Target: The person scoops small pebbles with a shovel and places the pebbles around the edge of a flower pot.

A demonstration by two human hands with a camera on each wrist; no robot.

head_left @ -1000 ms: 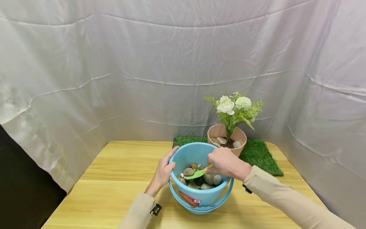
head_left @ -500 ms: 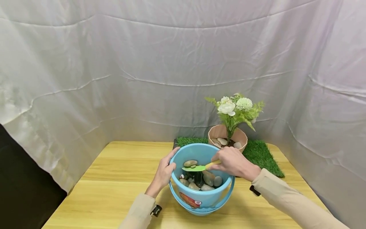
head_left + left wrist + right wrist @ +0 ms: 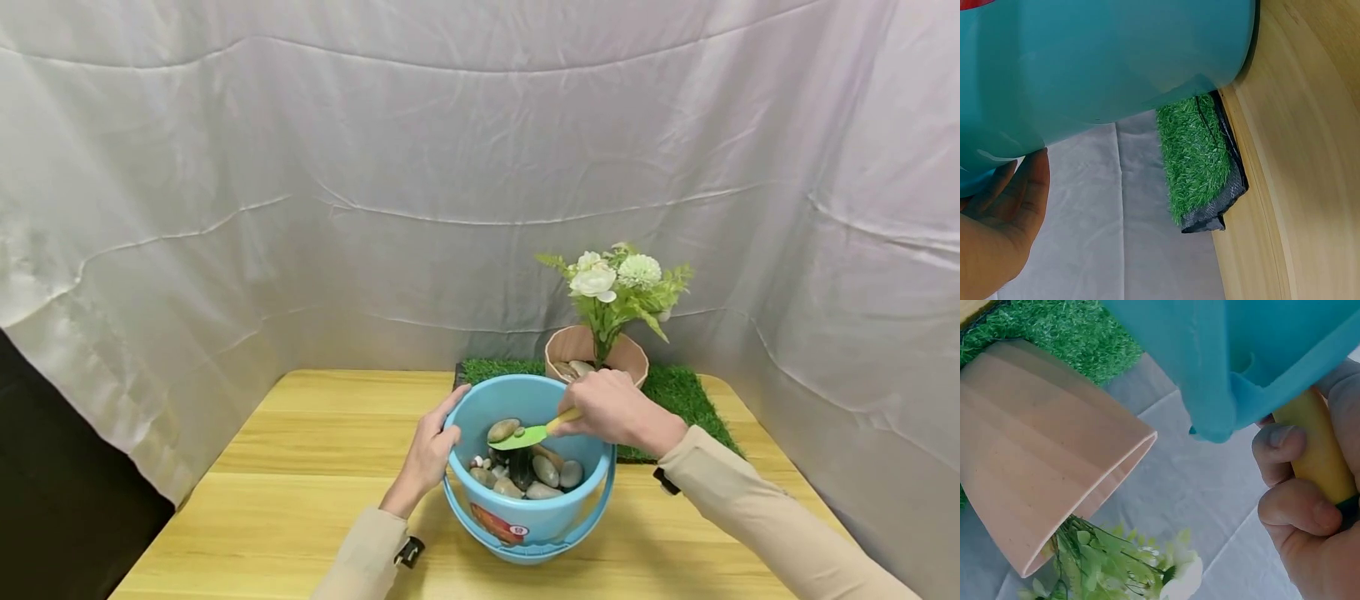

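A grey-white curtain [image 3: 480,150] is hanging behind the wooden table [image 3: 322,483], on which a blue bucket [image 3: 540,533] is standing upright near the front, with stones [image 3: 546,471] lying inside. The left hand [image 3: 427,446] is steadying the bucket, its fingers and thumb gripping the rim. The right hand [image 3: 611,408] is holding the trowel [image 3: 531,437], fingers curling round its yellow handle; the green blade is hovering inside the bucket, carrying a small pebble [image 3: 519,432]. A larger stone [image 3: 503,430] is lying against the blade; whether the blade is bearing its full weight is unclear. Behind, a pink planter [image 3: 555,346] is standing on artificial turf [image 3: 682,400].

Risks: the larger stone could be rolling off if the blade is tilting, since it is sitting near the tip; the blade could be catching the rim if lifting too low; the bucket could be tipping if the left grip is loosening.
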